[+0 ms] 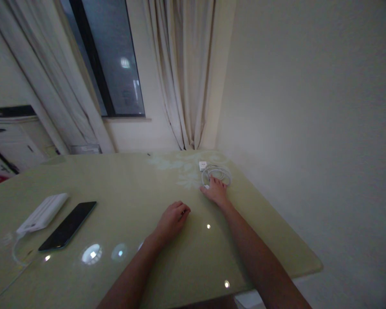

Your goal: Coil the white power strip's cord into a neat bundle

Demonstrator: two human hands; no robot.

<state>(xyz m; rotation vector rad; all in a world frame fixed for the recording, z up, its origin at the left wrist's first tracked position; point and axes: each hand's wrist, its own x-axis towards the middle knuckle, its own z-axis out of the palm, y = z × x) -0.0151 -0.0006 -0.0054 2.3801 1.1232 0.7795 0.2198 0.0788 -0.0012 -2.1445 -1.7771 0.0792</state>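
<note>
My right hand (216,190) reaches to the far right of the glossy green table (125,180), its fingers laid on a coiled white cable (216,173). A small white charger plug (202,165) lies just beyond the coil. The fingers point forward and look mostly flat; a white cable end shows at the thumb side. My left hand (173,219) rests on the tabletop in the middle, fingers curled under loosely, nothing visible in it.
At the left lie a black phone (68,225) face up and a white power bank (43,212) with a thin white lead. The table's right edge runs close to a plain wall. Curtains and a dark window stand behind the table.
</note>
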